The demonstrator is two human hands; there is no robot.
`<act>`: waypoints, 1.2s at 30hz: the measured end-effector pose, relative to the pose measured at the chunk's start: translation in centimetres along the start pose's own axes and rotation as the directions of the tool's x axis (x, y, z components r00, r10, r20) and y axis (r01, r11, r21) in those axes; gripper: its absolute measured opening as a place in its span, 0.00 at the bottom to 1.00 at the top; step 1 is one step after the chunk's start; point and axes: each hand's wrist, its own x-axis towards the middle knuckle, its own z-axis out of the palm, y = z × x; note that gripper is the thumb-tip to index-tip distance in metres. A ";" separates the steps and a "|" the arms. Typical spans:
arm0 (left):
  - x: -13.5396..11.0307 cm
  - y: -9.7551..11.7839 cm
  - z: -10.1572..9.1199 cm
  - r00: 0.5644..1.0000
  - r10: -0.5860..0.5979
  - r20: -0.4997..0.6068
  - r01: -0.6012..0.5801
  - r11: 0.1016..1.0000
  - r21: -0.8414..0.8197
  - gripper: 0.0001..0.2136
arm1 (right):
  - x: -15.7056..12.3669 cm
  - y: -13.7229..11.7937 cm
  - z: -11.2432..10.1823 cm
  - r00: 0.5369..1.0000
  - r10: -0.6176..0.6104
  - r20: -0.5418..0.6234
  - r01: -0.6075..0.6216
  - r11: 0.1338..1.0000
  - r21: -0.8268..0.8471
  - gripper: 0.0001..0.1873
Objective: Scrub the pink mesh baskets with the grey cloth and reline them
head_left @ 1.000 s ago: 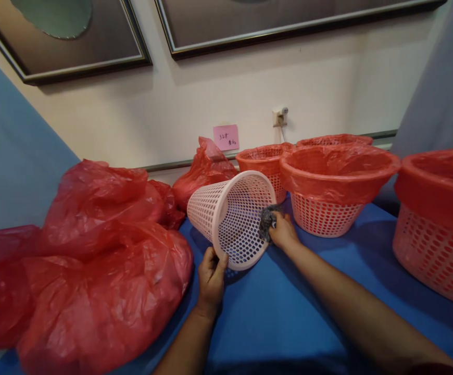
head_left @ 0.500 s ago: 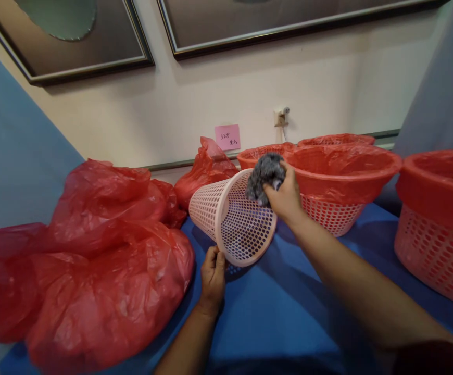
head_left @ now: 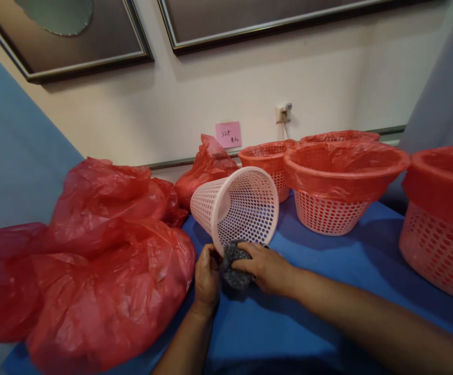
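A pale pink perforated basket [head_left: 238, 208] lies tilted on its side on the blue table [head_left: 289, 317], its mouth facing me. My left hand [head_left: 206, 278] is closed on the basket's lower rim. My right hand [head_left: 263, 268] grips a grey fuzzy cloth [head_left: 232, 265] and presses it against the bottom of the rim, right beside my left hand.
Crumpled red plastic bags [head_left: 93, 250] are heaped on the left. Behind and to the right stand several pink baskets lined with red bags [head_left: 341, 177], the largest at the right edge [head_left: 441, 219]. A pink note [head_left: 228, 135] and a socket hang on the wall.
My right hand carried the grey cloth from the basket's right rim up over its top, then down to the lower rim beside my left hand. The left hand stayed put.
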 end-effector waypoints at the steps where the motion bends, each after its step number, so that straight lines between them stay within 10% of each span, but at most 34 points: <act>1: 0.0 0.1 0.1 1.000 -0.011 0.011 0.011 1.000 -0.014 0.18 | -0.8 0.5 0.3 0.997 0.050 0.055 -0.046 0.997 -0.067 0.24; 11: -0.5 0.8 0.8 0.999 -0.002 0.050 0.005 0.999 -0.052 0.12 | -1.0 8.1 -2.2 0.858 0.483 -0.176 -0.513 0.827 -0.232 0.21; 17: -0.5 0.7 0.9 0.999 0.045 0.026 -0.046 0.999 0.007 0.12 | 5.1 5.2 -7.7 0.733 0.062 -0.678 -0.179 0.978 -0.104 0.32; 20: -0.6 0.6 0.8 1.000 0.021 0.019 -0.021 1.000 0.000 0.12 | 8.4 6.7 -10.0 0.679 0.124 -0.724 -0.196 0.980 -0.017 0.33; 25: -0.6 0.5 0.7 0.998 -0.028 0.057 0.033 0.996 -0.084 0.12 | 6.7 11.1 -7.1 0.599 0.568 -0.565 -0.587 0.791 0.173 0.29; 30: -0.7 0.5 1.0 0.997 -0.004 0.073 0.011 0.996 -0.087 0.12 | 0.3 9.1 -0.5 0.719 0.656 -0.230 -0.674 0.739 0.003 0.22; 36: -0.8 0.4 1.0 0.998 0.035 0.061 -0.033 0.999 -0.027 0.14 | -0.9 4.4 1.6 0.822 0.569 0.027 -0.566 0.810 0.156 0.24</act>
